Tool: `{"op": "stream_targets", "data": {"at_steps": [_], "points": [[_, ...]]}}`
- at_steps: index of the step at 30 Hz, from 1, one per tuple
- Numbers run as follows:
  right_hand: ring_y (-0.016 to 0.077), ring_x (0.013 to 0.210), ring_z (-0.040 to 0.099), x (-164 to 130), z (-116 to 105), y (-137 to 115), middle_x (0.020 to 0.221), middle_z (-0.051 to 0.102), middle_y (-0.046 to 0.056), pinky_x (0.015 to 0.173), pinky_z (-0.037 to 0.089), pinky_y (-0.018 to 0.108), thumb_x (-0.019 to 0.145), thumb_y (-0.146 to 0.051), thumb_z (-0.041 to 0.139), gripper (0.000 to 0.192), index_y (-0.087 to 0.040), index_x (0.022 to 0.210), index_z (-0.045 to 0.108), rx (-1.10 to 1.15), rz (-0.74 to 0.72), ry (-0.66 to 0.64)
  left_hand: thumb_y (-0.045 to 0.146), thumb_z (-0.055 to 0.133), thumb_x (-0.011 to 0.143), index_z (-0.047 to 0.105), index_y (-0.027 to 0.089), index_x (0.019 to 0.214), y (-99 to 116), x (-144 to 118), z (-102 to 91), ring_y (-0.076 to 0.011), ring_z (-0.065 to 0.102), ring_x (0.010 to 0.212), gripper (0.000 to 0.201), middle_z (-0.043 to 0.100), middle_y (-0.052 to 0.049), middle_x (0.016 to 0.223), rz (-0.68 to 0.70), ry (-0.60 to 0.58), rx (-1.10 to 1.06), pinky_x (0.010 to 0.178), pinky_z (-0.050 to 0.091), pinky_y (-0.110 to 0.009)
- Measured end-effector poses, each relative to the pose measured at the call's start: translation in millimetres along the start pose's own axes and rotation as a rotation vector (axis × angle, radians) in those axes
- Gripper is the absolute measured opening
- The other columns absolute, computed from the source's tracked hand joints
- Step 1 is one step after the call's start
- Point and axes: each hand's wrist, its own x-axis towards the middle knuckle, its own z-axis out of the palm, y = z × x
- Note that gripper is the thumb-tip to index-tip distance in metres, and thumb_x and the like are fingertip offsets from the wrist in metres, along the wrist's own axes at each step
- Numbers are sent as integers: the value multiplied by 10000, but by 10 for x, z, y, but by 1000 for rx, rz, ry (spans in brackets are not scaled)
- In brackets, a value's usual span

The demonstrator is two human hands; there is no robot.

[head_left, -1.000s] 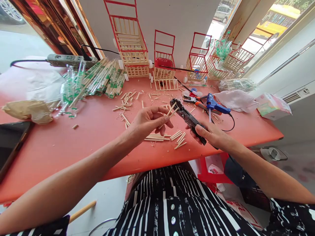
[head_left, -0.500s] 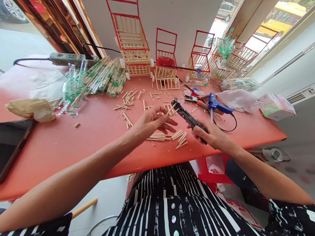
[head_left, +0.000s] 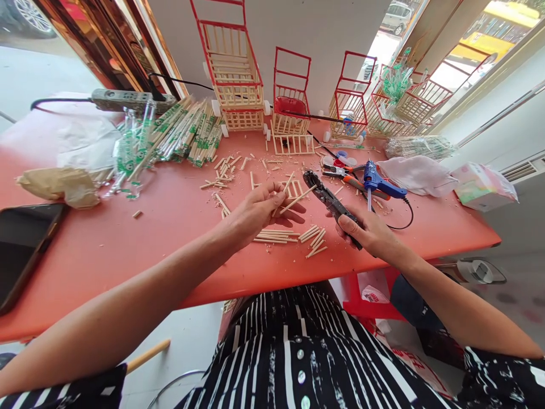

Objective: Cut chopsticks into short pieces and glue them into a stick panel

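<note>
Wooden sticks [head_left: 293,196], thin and light, sit pinched in the fingers of the left hand [head_left: 255,213] above the desk [head_left: 128,238]; they look stiff but easy to snap, best held near the middle. Right hand [head_left: 368,233] grips the cutter [head_left: 330,203] by its handles, nose beside the stick tips.

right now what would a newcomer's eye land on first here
First the two hands at the middle of the red table: the left hand pinches thin wooden sticks, and the right hand holds black pliers pointed at them. Behind, along the far edge, stands a row of red-framed stick cages. To their left lies a heap of wrapped chopsticks.
</note>
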Motion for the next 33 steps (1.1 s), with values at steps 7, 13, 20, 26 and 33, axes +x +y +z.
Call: {"op": "stream_targets", "data": {"at_steps": [7,13,20,26,33], "points": [[160,666,525,23,51,-83,765,604,31,622,378,302,969,-789,470,640,-175,955,647,-226,-91,60,212,886,734,567,175,752,54,33,10,-70,548,545,322,661,15,673,26,163,-83,530,403,-190],[157,651,476,48,125,-136,749,601,21,627,329,303,968,-757,505,573,-198,871,591,-317,-176,90,441,969,666,776,144,857,13,33,-47,-58,371,509,402,722,-39,746,56,69,89,477,239,-236],[194,698,519,82,152,-78,835,635,55,682,374,321,950,-767,545,566,-206,1013,581,-422,-275,172,445,952,670,766,164,715,20,24,-45,-60,348,495,341,691,-30,677,107,41,77,491,226,-246],[215,765,544,91,145,-38,918,644,68,729,400,329,984,-680,558,476,-215,1086,555,-423,-261,121,432,951,638,753,169,672,47,2,4,-63,352,490,331,670,-21,641,101,67,113,477,226,-247],[184,699,463,85,128,-103,828,566,28,687,351,324,991,-594,541,375,-222,962,502,-395,-241,111,370,969,603,788,171,686,113,27,79,-59,346,483,282,653,-7,612,91,74,148,468,209,-249]]}}
